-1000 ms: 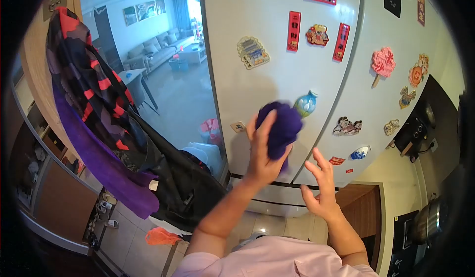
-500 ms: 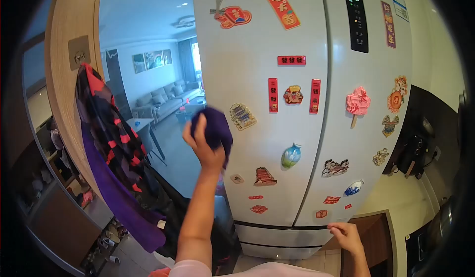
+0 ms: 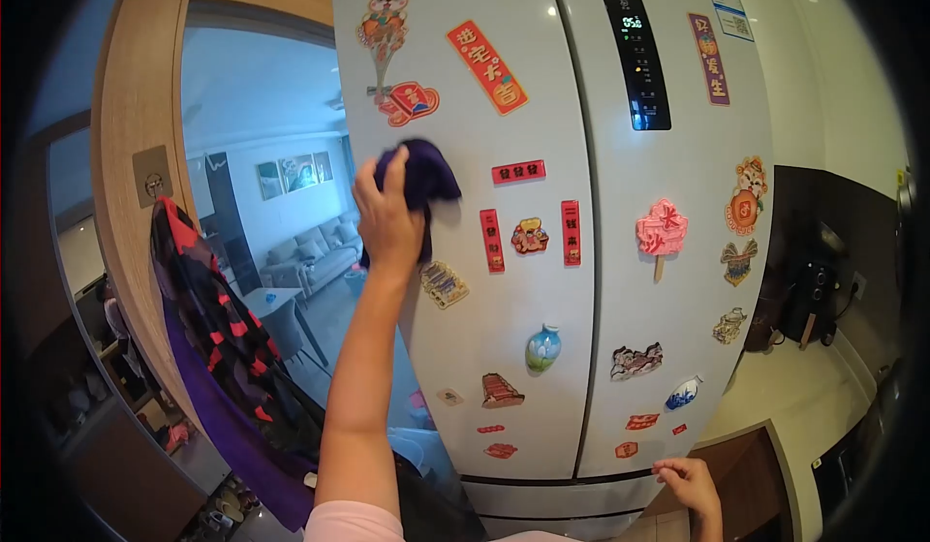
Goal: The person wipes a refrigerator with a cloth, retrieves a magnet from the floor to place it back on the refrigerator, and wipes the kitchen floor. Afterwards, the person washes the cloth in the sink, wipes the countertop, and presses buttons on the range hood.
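Note:
My left hand (image 3: 387,217) is raised, its fingers wrapped round a bunched dark purple cloth (image 3: 423,174) at the left part of the fridge door (image 3: 455,339). The cloth is over the door near its left edge, below a red hat-shaped magnet (image 3: 409,103) and above a building-shaped magnet (image 3: 444,284). My right hand (image 3: 690,484) is low at the right, near the bottom of the right door, with its fingers curled together; nothing can be made out in them.
Aprons and a purple cloth (image 3: 223,426) hang from a hook (image 3: 153,185) on the wooden frame at the left. A doorway shows a sofa (image 3: 315,256). A black appliance (image 3: 806,300) stands on the counter at the right.
The view has tilted up, showing more of the upper fridge. My left hand has moved the purple cloth up and left to the door's left part. My right hand has dropped lower, its fingers now curled.

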`<state>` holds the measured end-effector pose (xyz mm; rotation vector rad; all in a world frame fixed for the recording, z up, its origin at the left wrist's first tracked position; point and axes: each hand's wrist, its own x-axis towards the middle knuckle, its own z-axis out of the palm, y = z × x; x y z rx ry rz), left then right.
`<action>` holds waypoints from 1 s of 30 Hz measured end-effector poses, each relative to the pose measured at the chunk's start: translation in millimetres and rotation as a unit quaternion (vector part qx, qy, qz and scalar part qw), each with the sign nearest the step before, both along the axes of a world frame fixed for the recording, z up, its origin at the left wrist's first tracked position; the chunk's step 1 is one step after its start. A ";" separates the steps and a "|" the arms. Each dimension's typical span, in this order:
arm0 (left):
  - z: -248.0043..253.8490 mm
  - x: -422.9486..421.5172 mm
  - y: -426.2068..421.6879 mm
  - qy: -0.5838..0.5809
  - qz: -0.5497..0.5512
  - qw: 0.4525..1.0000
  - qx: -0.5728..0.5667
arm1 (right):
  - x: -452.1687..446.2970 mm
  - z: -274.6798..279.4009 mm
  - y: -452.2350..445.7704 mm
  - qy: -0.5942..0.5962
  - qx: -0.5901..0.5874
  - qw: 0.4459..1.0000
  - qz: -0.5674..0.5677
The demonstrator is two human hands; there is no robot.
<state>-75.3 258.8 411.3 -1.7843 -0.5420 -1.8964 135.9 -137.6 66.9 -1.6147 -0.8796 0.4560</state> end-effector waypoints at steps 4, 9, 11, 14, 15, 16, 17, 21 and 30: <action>-8.4 -0.4 -3.3 0.064 0.009 0.997 0.030 | 11.7 -15.5 -12.0 0.023 -0.051 0.998 0.025; 74.2 6.2 -17.8 0.047 0.013 0.994 0.093 | 22.5 -12.9 -9.9 0.051 -0.016 0.999 0.012; 131.6 15.7 -39.2 -0.032 -0.020 0.985 0.166 | 19.7 -9.2 -6.5 0.063 -0.006 0.998 0.011; 220.6 45.4 -47.9 -0.061 0.044 0.997 0.019 | 19.6 -7.6 -11.5 0.047 -0.025 0.999 0.011; 235.6 59.4 -60.3 -0.021 0.090 0.993 -0.068 | 20.3 -10.3 -15.8 0.035 -0.028 0.999 0.005; 241.9 72.7 -68.4 -0.005 0.077 0.995 -0.058 | 21.8 -14.2 -20.2 0.024 -0.030 0.999 -0.003; 246.5 86.3 -76.8 0.011 0.063 0.997 -0.047 | 24.2 -19.8 -25.2 0.033 -0.021 0.999 -0.012; 209.7 139.7 -126.3 0.113 0.043 0.992 0.046 | 33.2 -55.1 -46.6 0.082 -0.002 0.995 -0.049; 286.7 175.7 -145.4 -0.024 0.044 0.993 -0.106 | 57.1 -63.9 -81.3 0.118 0.002 0.989 -0.092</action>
